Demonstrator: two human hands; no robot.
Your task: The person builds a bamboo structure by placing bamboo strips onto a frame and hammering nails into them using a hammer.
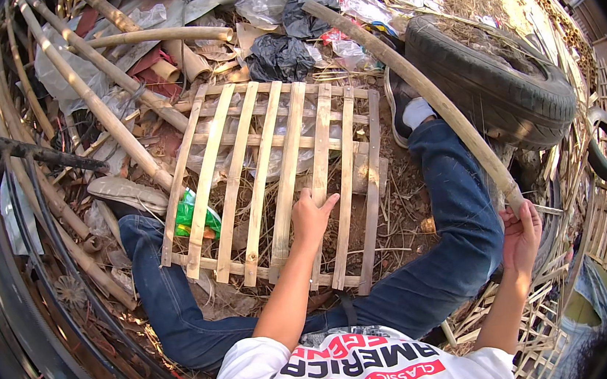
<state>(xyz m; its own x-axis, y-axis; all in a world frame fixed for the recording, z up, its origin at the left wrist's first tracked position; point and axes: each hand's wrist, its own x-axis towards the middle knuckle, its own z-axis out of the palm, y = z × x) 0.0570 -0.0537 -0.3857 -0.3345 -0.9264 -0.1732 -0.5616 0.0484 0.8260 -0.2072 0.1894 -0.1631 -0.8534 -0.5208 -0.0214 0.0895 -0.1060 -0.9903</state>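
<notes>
A slatted panel of pale split wood or bamboo [242, 170] lies between my bent legs, its long slats crossing several thinner bars. My left hand [311, 222] is closed on one of the middle slats, thumb out to the right. Slanting across my right leg is a long, thick wooden pole [430, 91]. At the pole's near end my right hand [521, 237] has its fingers curled, seemingly gripping that end. A thin pale strip [548, 209] shows beside those fingertips; I cannot tell whether it is held.
Bamboo poles [89, 90] lie piled at the left, near a black metal frame [50, 238]. An old tyre [492, 81] sits at the right. Plastic bags [279, 59] and litter cover the far ground. More slatted panels [537, 335] lie at the lower right.
</notes>
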